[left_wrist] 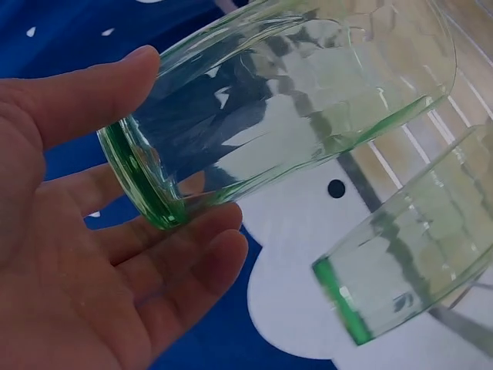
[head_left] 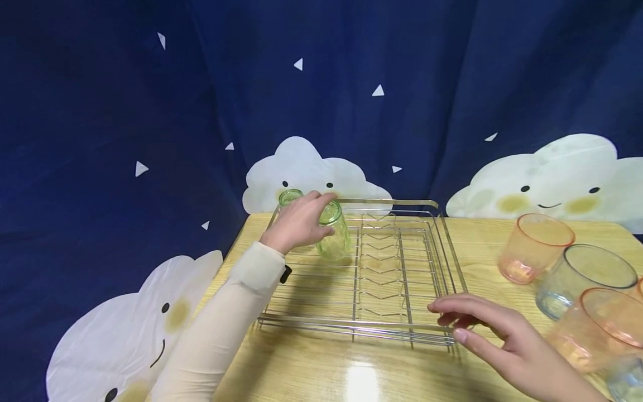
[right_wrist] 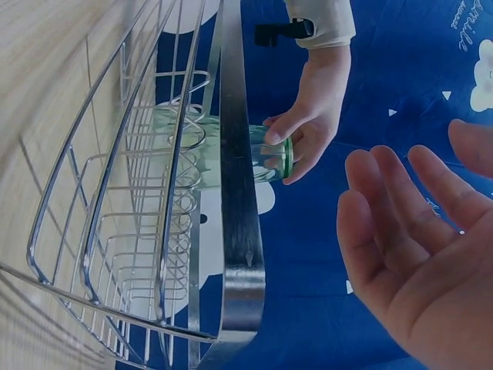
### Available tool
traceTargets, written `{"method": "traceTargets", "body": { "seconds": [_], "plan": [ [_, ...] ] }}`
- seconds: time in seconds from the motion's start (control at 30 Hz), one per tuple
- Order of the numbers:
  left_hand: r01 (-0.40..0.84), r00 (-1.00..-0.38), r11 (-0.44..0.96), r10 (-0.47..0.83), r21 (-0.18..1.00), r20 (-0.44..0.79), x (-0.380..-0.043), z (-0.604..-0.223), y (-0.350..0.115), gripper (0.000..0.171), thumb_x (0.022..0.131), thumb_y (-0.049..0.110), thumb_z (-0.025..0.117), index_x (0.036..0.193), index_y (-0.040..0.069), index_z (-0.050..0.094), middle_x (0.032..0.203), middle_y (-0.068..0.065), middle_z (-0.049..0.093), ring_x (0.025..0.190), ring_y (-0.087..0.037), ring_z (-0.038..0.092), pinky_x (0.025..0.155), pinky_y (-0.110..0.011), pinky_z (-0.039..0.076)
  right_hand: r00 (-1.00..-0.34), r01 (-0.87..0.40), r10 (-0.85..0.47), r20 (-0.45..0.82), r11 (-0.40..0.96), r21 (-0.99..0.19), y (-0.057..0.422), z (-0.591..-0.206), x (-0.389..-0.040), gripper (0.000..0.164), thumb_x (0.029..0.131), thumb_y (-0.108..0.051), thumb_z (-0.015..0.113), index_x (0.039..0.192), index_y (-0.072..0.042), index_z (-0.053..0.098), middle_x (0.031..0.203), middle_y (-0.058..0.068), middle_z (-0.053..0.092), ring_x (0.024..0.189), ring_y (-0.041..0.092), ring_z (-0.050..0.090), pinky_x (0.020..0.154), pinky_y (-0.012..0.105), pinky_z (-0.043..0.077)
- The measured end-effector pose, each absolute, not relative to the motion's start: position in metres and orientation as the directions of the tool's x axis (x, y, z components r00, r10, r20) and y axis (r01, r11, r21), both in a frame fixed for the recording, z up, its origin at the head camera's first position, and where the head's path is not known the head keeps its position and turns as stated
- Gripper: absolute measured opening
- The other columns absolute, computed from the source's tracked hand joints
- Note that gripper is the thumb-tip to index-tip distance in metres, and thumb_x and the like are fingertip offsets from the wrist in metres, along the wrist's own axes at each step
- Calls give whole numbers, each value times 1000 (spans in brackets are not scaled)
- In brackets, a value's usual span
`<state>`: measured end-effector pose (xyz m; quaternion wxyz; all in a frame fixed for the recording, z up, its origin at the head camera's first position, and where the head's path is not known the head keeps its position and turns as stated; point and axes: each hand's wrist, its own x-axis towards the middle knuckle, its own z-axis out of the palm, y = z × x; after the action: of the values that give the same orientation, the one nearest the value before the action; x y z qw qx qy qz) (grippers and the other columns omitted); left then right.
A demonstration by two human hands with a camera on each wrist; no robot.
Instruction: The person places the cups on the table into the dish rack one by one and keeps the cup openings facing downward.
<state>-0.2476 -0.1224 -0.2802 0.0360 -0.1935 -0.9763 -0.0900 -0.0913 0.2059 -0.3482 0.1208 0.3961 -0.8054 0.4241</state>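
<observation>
My left hand [head_left: 300, 220] grips a clear green drinking glass [head_left: 335, 240] near its thick base, which points up; the glass stands upside down over the left part of a wire dish rack [head_left: 402, 202]. In the left wrist view, the thumb lies on one side of the glass [left_wrist: 269, 116] and fingers on the other. A second upturned green glass [left_wrist: 408, 262] is beside it, partly hidden behind my left hand in the head view. My right hand [head_left: 507, 346] hovers by the rack's front right corner, fingers loosely bent, holding nothing.
Orange-tinted glasses, one [head_left: 534, 251] at the back, and bluish glasses, one [head_left: 582, 279] in the middle, stand mouth up on the wooden table [head_left: 311, 368] to the right. A dark blue curtain [head_left: 351, 56] with clouds hangs behind the rack.
</observation>
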Motion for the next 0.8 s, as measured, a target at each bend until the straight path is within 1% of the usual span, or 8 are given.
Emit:
{"method": "traceTargets", "body": {
  "seconds": [0.07, 0.1, 0.2, 0.27, 0.43, 0.5, 0.67, 0.8],
  "plan": [
    [385, -923, 905, 376, 179, 84, -252, -284, -121, 70, 87, 32, 76, 148, 23, 45, 137, -7, 57, 119, -29, 60, 95, -48, 54, -673, -728, -539, 506, 362, -583, 208, -347, -90, 54, 83, 16, 63, 129, -11, 61, 125, -8, 65, 102, 2, 64, 86, 10, 50],
    [383, -924, 905, 376, 187, 74, -254, -286, -120, 70, 87, 31, 76, 149, 23, 44, 138, -7, 57, 121, -29, 60, 96, -49, 53, -684, -718, -541, 489, 381, -583, 209, -346, -89, 54, 84, 15, 63, 130, -13, 61, 125, -10, 65, 103, 1, 63, 87, 10, 50],
    [368, -929, 908, 366, 201, 52, -258, -290, -119, 71, 87, 31, 76, 150, 24, 43, 142, -7, 55, 123, -31, 58, 96, -51, 53, -688, -715, -545, 479, 394, -578, 211, -347, -89, 53, 84, 14, 63, 130, -14, 61, 125, -11, 65, 102, 0, 63, 87, 9, 50],
    [358, -933, 911, 355, 207, 50, -260, -292, -119, 71, 87, 31, 76, 150, 25, 43, 142, -7, 54, 123, -31, 59, 95, -51, 54, -673, -729, -543, 502, 371, -575, 211, -350, -90, 54, 83, 16, 63, 129, -11, 61, 124, -10, 65, 102, 1, 63, 88, 9, 49],
    [349, -937, 913, 347, 211, 48, -265, -293, -119, 72, 87, 31, 75, 150, 25, 42, 144, -6, 52, 126, -29, 57, 100, -49, 52, -616, -778, -522, 591, 284, -561, 209, -357, -96, 54, 78, 22, 62, 126, -2, 62, 123, -3, 67, 101, 3, 65, 88, 10, 49],
    [349, -936, 912, 349, 216, 41, -268, -294, -118, 72, 87, 31, 75, 151, 24, 41, 146, -6, 51, 130, -29, 55, 103, -50, 50, -628, -768, -520, 579, 299, -566, 209, -356, -95, 54, 78, 22, 62, 126, -3, 63, 122, -5, 67, 100, 3, 64, 87, 10, 49],
    [340, -939, 912, 343, 231, 28, -273, -301, -116, 73, 87, 27, 75, 152, 22, 40, 148, -9, 49, 133, -30, 52, 107, -50, 48, -689, -715, -533, 491, 386, -583, 209, -348, -90, 53, 82, 17, 63, 127, -11, 62, 121, -11, 65, 100, 0, 62, 86, 9, 49],
    [332, -942, 911, 332, 246, 43, -278, -306, -118, 71, 88, 26, 74, 151, 22, 41, 146, -9, 51, 130, -30, 54, 106, -48, 49, -694, -707, -544, 472, 387, -592, 207, -348, -90, 52, 84, 15, 63, 128, -12, 62, 121, -12, 65, 101, 0, 62, 86, 9, 49]
  ]
}}
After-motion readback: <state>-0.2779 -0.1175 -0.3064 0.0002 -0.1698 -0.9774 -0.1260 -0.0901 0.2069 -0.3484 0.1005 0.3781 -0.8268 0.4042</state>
